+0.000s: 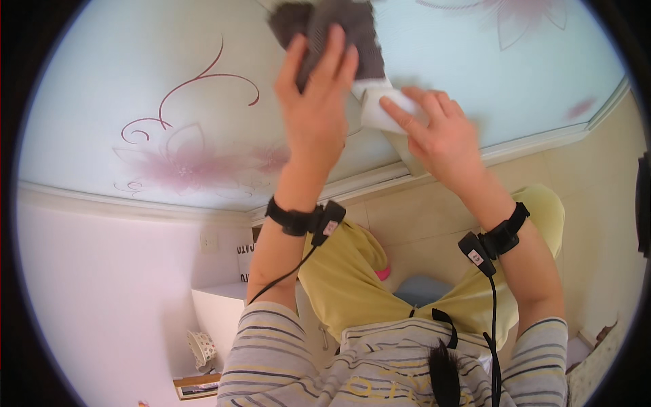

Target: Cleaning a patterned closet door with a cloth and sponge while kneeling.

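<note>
My left hand (315,105) holds the grey cloth (364,41) under curled fingers; my right hand (447,139) grips the white block (386,112). Wiping the door (224,122) beyond them seems underway; what's left, I can't tell.

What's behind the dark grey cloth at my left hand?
Pale panels with flower patterns show to either side of the dark grey cloth. Whatever lies directly behind it is covered by the cloth and left hand.

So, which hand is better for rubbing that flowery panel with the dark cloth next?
Probably the left hand: it's holding the dark cloth, up by the flowery panel. The right hand holds a white block-like thing instead.
</note>
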### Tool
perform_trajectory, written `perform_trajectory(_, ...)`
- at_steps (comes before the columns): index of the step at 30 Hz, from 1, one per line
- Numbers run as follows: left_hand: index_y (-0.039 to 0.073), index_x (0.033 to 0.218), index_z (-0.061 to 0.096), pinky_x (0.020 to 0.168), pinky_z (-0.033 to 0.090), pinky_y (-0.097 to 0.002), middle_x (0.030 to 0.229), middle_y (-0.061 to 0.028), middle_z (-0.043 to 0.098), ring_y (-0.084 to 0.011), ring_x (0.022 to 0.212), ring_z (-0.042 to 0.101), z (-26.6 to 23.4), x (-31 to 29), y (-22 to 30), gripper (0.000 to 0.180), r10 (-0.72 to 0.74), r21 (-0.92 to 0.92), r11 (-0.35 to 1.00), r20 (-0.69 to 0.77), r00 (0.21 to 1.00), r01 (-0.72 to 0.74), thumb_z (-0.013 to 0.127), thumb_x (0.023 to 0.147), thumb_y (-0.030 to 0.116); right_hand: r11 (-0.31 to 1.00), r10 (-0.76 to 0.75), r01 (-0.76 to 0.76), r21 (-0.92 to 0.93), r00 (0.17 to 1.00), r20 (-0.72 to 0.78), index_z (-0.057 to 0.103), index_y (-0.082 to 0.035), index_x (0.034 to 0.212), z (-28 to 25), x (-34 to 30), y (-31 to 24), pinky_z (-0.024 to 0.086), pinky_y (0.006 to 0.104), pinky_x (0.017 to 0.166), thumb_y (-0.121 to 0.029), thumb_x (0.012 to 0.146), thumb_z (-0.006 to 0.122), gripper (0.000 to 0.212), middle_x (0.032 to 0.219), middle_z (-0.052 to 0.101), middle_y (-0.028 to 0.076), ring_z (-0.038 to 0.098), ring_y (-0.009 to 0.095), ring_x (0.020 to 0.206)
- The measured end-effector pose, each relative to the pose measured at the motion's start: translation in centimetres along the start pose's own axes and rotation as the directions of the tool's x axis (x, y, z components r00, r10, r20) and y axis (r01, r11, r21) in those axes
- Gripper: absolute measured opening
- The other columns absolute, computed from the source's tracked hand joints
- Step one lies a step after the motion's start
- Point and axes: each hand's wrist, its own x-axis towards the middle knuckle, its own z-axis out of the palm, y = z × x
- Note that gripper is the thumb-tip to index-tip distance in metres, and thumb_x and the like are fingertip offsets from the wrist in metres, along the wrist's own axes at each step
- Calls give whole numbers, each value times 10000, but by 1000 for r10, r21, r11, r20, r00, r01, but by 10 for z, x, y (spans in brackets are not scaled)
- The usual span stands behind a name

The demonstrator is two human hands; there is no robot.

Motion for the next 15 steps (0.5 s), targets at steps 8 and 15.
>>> perform_trajectory(8, 2, 1127, 701, 921, 479, -362, 1308, -52, 647, -330, 1165, 523, 12, -66, 27, 344, -53, -55, 996, 186, 981, 65, 651, 792, 57, 978, -167, 164, -131, 986, -12, 688, -178, 1135, -4, -4, 23, 444, 355, 782, -76, 703, 639, 446, 1259, 587, 62, 553, 244, 1031)
perform_trajectory(15, 44, 1046, 741, 918, 433, -330, 1278, -11, 669, -284, 1070, 548, -2, 22, 4, 289, 15, 78, 997, -101, 995, -7, 610, 790, 72, 942, -286, 212, -259, 912, -294, 707, -184, 1147, -37, 58, 37, 451, 359, 775, -88, 673, 650, 487, 1187, 620, 61, 560, 259, 982)
